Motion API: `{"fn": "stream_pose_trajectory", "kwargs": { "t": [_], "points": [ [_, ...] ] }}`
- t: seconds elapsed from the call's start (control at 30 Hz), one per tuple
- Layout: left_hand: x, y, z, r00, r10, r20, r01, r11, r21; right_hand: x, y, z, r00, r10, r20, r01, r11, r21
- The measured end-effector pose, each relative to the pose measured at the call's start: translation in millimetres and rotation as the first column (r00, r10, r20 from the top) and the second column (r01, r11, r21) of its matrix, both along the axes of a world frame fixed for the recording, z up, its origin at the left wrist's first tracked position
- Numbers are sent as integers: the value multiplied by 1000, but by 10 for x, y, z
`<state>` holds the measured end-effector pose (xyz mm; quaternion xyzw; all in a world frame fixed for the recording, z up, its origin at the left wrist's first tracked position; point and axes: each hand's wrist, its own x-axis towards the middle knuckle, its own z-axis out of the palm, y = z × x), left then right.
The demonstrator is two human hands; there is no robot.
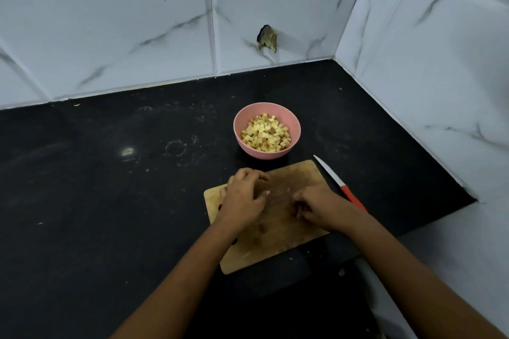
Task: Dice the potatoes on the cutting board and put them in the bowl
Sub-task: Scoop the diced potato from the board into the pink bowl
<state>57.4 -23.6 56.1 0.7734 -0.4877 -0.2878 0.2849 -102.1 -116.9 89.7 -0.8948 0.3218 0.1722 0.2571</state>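
Note:
A pink bowl (266,113) filled with yellow diced potato (265,133) stands on the black counter just beyond the wooden cutting board (297,176). Both my hands lie over the board. My left hand (245,195) rests palm down on its left part with fingers curled. My right hand (316,208) sits on its right part, fingers curled inward; what it pinches, if anything, is hidden. A knife (340,184) with a white blade and red handle lies off the board's right edge, in neither hand. No potato pieces show on the board.
The black counter (110,187) runs into a corner of white marbled tile walls (413,63). A hole (267,38) breaks the back wall tile. The counter's right end stops at a white wall ledge.

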Motion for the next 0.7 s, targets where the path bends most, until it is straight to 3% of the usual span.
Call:
{"fn": "stream_pose_trajectory", "kwargs": {
  "t": [0.33, 0.53, 0.6, 0.7],
  "points": [
    [65, 51, 48, 1000, 8, -6, -8, 1000, -22, 62, -3, -35, 1000, 0, -30, 0, 1000, -16],
    [89, 50, 91, 1000, 23, 7, -23, 998, -51, 243, -212, 302, 984, -63, 169, 64, 998, -2],
    [85, 53, 98, 1000, 19, 13, -18, 998, -58, 237, -239, 359, 990, -50, 133, 48, 999, 17],
    [70, 73, 92, 1000, 23, -9, -23, 999, -47, 113, -185, 271, 999, -28, -36, 31, 997, 68]
  ]
}}
